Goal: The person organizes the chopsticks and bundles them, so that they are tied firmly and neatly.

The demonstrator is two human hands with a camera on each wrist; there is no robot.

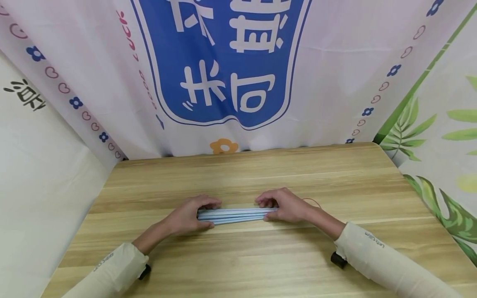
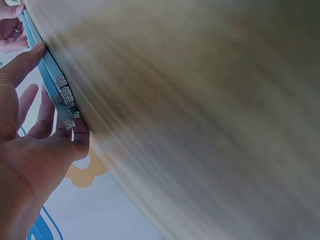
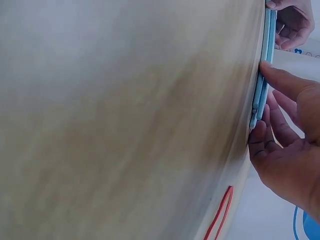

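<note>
While your hands masked both ends of the light-blue stick bundle in the head view, its count stayed unclear. Position: over the wooden tabletop, lengthwise between your hands; contact beneath could not be told. Left hand: gripped the left end, thumb nearside, fingers curled farside; silvery tips showed. Right hand: gripped the right end likewise. Red loop: lay near your right wrist, cut off below in that wrist's view.

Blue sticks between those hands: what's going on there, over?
Left hand and right hand grip opposite ends. Blue sticks bunched lengthwise between them. Red loop off to the side, not touching the sticks.
</note>
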